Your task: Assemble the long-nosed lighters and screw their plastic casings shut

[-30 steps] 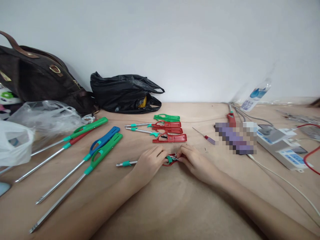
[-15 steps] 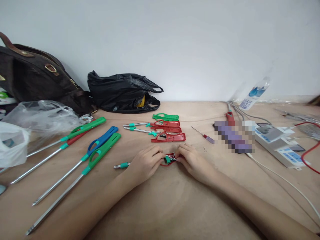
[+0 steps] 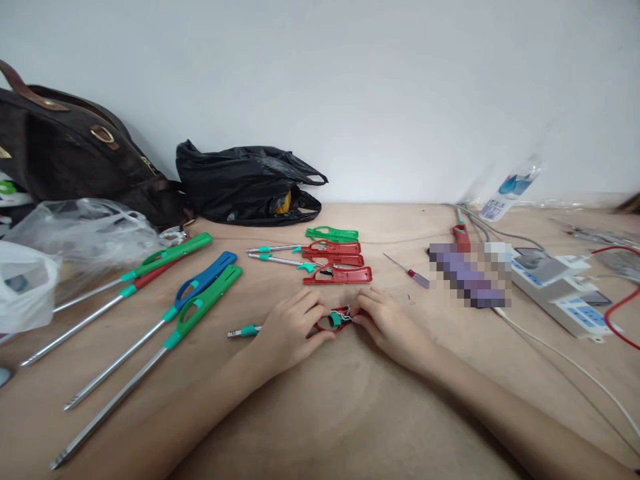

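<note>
A red lighter (image 3: pixel 335 319) lies open on the tabletop (image 3: pixel 325 413), innards exposed, right hand (image 3: pixel 393 328) pinching it, left hand (image 3: pixel 290 330) curved over it, grip unclear; four closed lighters (image 3: pixel 213 294) lie left, opened handles (image 3: pixel 354 275) beyond.

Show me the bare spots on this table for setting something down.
Bare tabletop lies between the forearms, and behind the screwdriver. Crowded: left, with long lighters and bags; right, around the power strip.
</note>
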`<state>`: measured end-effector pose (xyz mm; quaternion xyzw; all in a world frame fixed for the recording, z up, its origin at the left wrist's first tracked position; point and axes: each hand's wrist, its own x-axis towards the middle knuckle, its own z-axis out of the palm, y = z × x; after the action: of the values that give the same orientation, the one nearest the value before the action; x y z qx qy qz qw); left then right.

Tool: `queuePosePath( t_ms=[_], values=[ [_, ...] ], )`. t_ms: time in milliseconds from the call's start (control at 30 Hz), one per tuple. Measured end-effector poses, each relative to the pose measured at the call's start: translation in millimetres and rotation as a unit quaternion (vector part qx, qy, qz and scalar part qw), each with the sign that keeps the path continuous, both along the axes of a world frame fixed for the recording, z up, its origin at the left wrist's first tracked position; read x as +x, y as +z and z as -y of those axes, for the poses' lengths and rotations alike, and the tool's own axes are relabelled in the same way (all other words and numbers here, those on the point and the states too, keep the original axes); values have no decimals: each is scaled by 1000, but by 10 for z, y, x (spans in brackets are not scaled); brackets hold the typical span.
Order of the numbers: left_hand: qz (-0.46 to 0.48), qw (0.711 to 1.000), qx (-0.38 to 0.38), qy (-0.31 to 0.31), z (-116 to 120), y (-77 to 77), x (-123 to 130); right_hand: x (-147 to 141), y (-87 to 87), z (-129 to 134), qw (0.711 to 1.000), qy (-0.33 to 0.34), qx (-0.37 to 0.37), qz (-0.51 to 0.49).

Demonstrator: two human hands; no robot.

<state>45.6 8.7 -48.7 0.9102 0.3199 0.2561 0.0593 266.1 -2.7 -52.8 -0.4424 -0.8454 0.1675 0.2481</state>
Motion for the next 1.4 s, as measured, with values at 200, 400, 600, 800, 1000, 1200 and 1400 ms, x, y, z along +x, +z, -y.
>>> queuePosePath(
  t_ms=[200, 400, 600, 800, 1000, 1200, 1400],
  values=[
    [-14, 999, 33, 4, 32, 0, 32, -1, -6, -2, 1000, -1, 23, 4],
    [-15, 1000, 27, 3, 35, 4, 35, -9, -7, 4, 999, -8, 36, 19],
    [-8, 1000, 26, 13, 37, -17, 37, -24, -38, -3, 998, -16, 54, 22],
    [-4, 1000, 13, 20, 39, -17, 40, -36, -61, 1, 997, -20, 72, 31],
    [-9, 1000, 6, 22, 48, -11, 45, -41, -70, 7, 998, -31, 61, 14],
    [1, 1000, -3, 27, 46, -18, 44, -54, -49, 27, 996, -35, 80, 23],
    [-21, 1000, -7, 20, 42, 10, 47, -65, 2, 56, 988, 15, 126, 85]
  ],
)
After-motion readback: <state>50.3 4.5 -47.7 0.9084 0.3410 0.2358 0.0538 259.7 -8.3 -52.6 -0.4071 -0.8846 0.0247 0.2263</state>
